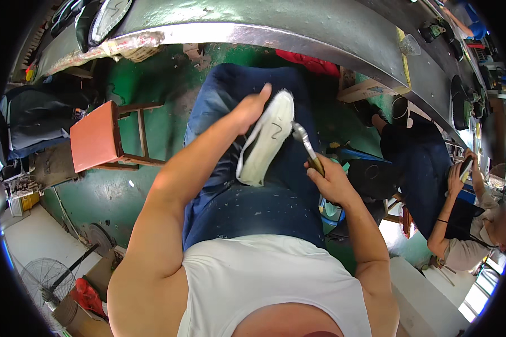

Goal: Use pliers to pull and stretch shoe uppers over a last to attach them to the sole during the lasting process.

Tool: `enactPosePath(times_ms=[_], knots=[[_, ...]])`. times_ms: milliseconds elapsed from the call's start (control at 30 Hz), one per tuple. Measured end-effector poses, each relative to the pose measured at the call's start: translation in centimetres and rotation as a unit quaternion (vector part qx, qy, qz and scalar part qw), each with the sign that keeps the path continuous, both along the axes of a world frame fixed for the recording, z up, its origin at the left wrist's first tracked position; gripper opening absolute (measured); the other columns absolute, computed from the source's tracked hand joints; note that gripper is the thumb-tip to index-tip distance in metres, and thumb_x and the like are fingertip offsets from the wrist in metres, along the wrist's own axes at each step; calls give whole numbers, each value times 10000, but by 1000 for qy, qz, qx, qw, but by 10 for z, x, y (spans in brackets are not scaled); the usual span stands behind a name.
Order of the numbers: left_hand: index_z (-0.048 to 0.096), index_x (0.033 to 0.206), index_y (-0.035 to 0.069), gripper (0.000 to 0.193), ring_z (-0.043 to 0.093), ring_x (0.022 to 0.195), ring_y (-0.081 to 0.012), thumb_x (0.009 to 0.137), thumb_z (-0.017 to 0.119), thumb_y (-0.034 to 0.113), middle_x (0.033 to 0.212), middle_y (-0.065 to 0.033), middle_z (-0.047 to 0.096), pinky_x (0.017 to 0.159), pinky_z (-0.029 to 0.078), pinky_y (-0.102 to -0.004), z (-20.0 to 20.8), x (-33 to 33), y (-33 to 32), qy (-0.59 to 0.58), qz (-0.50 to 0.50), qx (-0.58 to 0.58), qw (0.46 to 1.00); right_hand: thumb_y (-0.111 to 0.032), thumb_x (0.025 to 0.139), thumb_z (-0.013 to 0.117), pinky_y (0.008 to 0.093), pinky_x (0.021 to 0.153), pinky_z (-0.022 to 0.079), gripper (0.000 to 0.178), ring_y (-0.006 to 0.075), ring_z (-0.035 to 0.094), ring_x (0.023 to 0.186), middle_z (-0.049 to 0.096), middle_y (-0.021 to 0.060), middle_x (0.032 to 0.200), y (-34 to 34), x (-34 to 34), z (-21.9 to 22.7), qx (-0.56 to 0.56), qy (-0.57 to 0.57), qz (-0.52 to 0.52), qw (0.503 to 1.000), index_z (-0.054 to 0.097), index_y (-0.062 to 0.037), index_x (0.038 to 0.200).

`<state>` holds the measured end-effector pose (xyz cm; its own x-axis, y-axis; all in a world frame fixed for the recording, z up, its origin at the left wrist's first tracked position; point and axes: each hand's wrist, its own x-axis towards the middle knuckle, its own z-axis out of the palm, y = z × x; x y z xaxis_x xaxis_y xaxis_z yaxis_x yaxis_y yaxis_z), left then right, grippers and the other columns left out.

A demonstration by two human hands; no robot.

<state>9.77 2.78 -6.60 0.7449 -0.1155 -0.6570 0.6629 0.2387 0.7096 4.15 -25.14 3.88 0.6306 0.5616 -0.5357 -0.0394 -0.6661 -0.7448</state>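
A white shoe piece (272,135), sole-shaped with a dark hand-drawn mark and frayed edges, lies on my lap over dark blue trousers (253,210). A pale edge stands off its left side like a loose band. My left hand (249,112) is at its upper left, slightly blurred, thumb stretched out and away from the piece; its other fingers are mostly hidden. My right hand (329,177) is closed round the handle of a small hammer (307,144). The hammer's metal head is close to the right edge of the shoe piece; whether they touch, I cannot tell.
A grey metal-edged bench (275,33) runs across the front, with another marked sole (109,19) on it. An orange-brown stool (95,137) stands left and a fan (45,283) lower left. At right a seated co-worker (461,224) holds a shoe.
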Motion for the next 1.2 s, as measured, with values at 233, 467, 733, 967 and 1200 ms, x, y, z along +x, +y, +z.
enactPosePath(times_ms=[233, 467, 733, 967, 1200], knots=[[434, 1480, 49, 508, 569, 1210, -195, 1113, 286, 367, 1381, -122, 562, 1050, 461, -341, -26, -62, -22, -86, 28, -27, 996, -133, 908, 626, 445, 994, 476, 565, 446, 580, 1153, 596, 297, 1201, 14, 19, -15, -48, -230, 135, 962, 441, 145, 1364], [249, 1576, 71, 616, 482, 1329, -230, 1092, 325, 446, 1468, -142, 474, 1117, 400, -364, -39, -80, -17, -99, 24, 16, 995, -182, 936, 620, 442, 803, 525, 252, 380, 670, 866, 686, 202, 943, 59, 64, 19, -172, -25, 201, 964, 614, 27, 1076], [278, 1560, 56, 818, 535, 1274, -233, 967, 628, 498, 1415, -124, 534, 1074, 438, -385, -5, -63, -17, -50, 39, -34, 997, -212, 964, 597, 332, 669, 504, 253, 173, 646, 709, 666, 65, 759, 60, -19, -76, 32, 3, -123, 992, 639, 15, 1065], [337, 1525, 21, 771, 570, 1225, -224, 932, 704, 350, 1345, -136, 588, 1039, 463, -380, -1, -49, -22, -4, 37, -24, 999, -191, 970, 636, 236, 503, 515, 391, 213, 694, 828, 670, 141, 1015, 5, 21, -79, 277, 509, -214, 786, 543, 66, 1248], [354, 1494, -13, 748, 605, 1167, -234, 911, 714, 287, 1312, -168, 596, 990, 494, -378, 12, -38, -32, 15, -15, 69, 997, -365, 1037, 480, 357, 533, 505, 404, 219, 670, 692, 706, 125, 809, 15, 54, -20, 41, 90, -91, 991, 620, 0, 936]])
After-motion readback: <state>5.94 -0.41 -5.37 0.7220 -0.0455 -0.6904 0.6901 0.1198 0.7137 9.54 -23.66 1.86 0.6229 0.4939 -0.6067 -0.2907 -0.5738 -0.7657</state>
